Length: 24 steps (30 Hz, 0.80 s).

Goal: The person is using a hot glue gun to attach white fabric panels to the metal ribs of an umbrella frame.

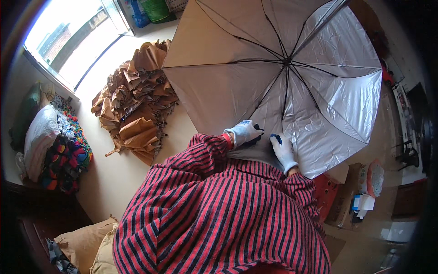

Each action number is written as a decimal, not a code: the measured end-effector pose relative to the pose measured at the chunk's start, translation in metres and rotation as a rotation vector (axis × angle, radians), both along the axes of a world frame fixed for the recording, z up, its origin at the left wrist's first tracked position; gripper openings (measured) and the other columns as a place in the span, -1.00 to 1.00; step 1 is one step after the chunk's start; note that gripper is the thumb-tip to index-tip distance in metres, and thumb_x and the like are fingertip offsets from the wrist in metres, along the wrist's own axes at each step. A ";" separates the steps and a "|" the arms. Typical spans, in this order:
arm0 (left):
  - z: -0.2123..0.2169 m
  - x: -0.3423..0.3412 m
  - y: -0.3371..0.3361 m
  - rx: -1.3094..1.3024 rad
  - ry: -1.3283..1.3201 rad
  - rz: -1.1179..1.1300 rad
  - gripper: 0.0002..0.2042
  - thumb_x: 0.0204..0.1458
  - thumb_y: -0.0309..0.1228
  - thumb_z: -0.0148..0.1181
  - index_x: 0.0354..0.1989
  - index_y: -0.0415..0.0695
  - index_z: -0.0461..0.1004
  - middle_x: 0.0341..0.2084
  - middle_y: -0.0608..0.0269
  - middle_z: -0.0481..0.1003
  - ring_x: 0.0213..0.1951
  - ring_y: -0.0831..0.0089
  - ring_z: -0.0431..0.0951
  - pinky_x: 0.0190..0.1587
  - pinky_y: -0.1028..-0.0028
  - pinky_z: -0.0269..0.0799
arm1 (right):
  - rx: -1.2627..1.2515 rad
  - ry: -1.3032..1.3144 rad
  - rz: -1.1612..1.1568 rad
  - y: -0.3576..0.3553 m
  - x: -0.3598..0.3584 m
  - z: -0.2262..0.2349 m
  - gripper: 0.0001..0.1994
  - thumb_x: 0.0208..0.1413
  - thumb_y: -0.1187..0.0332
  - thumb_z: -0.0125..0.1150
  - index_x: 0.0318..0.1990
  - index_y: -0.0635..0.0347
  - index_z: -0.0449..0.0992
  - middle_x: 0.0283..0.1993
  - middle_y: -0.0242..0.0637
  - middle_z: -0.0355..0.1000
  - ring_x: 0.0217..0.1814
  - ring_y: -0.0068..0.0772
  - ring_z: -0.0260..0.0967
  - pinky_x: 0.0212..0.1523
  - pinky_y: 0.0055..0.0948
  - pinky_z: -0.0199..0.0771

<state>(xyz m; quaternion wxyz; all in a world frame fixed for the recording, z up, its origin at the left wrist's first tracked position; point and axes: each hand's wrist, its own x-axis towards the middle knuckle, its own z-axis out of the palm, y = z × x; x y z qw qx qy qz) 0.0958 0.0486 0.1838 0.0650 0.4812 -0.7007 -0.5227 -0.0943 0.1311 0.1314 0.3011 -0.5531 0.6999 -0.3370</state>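
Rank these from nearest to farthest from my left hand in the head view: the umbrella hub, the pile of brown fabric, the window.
From the left hand:
1. Umbrella hub, up and to the right, where the ribs meet.
2. Pile of brown fabric, on the floor to the left.
3. Window, far upper left.

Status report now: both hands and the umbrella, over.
Left hand and right hand, gloved, on the open umbrella canopy near its edge. Grip unclear. Brown fabric pile lies aside.
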 end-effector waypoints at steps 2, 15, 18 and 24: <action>0.004 -0.003 0.000 -0.008 0.004 -0.036 -0.68 0.05 -0.18 0.10 -0.34 -0.24 0.55 -0.51 0.18 0.57 -0.49 0.40 0.56 -0.38 0.40 0.45 | -0.013 -0.023 -0.028 0.000 -0.005 -0.015 -0.74 0.08 0.20 0.11 -0.43 0.24 0.41 -0.68 -0.28 0.30 -0.66 -0.44 0.27 -0.60 -0.35 0.24; -0.011 -0.007 -0.004 0.088 0.138 0.033 -0.69 0.03 -0.26 0.16 -0.35 -0.34 0.53 -0.47 0.13 0.58 -0.43 0.48 0.56 -0.35 0.49 0.44 | 0.007 0.120 -0.043 0.001 -0.001 0.009 -0.68 0.02 0.13 0.08 -0.35 0.26 0.48 -0.37 0.06 0.46 -0.27 0.09 0.44 -0.28 -0.12 0.39; 0.001 -0.011 0.004 0.106 0.134 0.060 -0.69 0.02 -0.27 0.17 -0.33 -0.36 0.52 -0.46 0.14 0.58 -0.43 0.48 0.56 -0.35 0.50 0.44 | 0.008 0.119 -0.057 0.003 -0.004 0.007 -0.68 0.02 0.13 0.08 -0.36 0.26 0.48 -0.37 0.07 0.45 -0.27 0.09 0.44 -0.28 -0.12 0.39; 0.019 -0.013 0.011 0.068 0.096 0.069 -0.69 0.04 -0.27 0.16 -0.32 -0.37 0.52 -0.45 0.16 0.58 -0.45 0.48 0.55 -0.37 0.53 0.43 | -0.010 0.128 -0.040 0.001 -0.007 0.000 -0.67 0.02 0.12 0.06 -0.37 0.27 0.48 -0.38 0.07 0.46 -0.27 0.07 0.44 -0.26 -0.10 0.39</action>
